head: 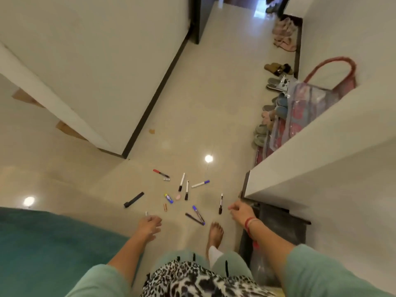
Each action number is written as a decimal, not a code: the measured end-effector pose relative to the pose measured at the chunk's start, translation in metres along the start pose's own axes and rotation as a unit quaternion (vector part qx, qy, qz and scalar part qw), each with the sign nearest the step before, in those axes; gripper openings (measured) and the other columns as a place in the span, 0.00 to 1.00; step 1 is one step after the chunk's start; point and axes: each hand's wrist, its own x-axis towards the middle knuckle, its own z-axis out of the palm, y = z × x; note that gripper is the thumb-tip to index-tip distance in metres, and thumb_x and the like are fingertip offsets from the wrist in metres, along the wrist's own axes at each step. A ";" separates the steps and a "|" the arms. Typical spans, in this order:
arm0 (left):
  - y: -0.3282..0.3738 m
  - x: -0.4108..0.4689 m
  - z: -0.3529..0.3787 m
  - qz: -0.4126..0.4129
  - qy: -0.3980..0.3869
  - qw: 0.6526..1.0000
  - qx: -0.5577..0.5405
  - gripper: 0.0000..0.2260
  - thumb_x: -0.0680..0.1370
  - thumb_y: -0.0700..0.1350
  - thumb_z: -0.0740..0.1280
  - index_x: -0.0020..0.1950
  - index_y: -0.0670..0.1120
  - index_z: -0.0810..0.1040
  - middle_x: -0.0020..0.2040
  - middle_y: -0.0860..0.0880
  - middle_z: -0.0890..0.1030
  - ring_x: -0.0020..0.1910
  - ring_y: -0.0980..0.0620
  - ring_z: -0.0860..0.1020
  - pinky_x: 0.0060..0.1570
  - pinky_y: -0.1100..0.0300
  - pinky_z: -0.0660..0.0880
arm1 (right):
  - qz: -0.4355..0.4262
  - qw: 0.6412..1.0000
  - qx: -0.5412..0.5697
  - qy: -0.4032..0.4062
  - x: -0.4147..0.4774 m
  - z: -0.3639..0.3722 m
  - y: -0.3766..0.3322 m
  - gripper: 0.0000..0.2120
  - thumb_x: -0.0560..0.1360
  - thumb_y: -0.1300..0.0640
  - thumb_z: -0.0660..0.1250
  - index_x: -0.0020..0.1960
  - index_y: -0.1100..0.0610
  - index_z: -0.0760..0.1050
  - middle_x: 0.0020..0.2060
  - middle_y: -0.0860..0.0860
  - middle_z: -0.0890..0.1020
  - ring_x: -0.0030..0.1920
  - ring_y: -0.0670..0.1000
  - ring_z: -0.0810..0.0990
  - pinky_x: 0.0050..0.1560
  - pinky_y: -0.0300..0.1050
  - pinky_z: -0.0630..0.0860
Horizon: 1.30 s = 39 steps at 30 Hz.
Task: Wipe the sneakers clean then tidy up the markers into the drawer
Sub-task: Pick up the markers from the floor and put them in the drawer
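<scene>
1. The floor (192, 103) is seen in glossy cream, the walls (96, 50) in white, edged with dark brown skirting (158, 91).
2. The lower left is filled by a teal rug (42, 243).
3. Mint green sleeves (100, 279) and a black-and-white leopard-print scarf (192, 279) are shown at the bottom.
4. At the centre, a red-and-black marker (160, 173), a white marker (200, 184) with a blue cap and a black marker (133, 199) are scattered.
5. A red-handled bag (308, 99) is seen at the upper right, and a red thread (249, 222) at the lower right.
</scene>
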 end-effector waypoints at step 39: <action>-0.055 0.497 0.230 0.034 -0.058 0.995 0.071 0.08 0.79 0.44 0.62 0.54 0.44 0.77 0.48 0.46 0.80 0.45 0.50 0.78 0.42 0.61 0.72 | 0.206 0.969 0.039 0.127 0.474 0.258 0.255 0.07 0.74 0.53 0.65 0.44 0.57 0.72 0.45 0.56 0.80 0.47 0.59 0.78 0.48 0.49 0.76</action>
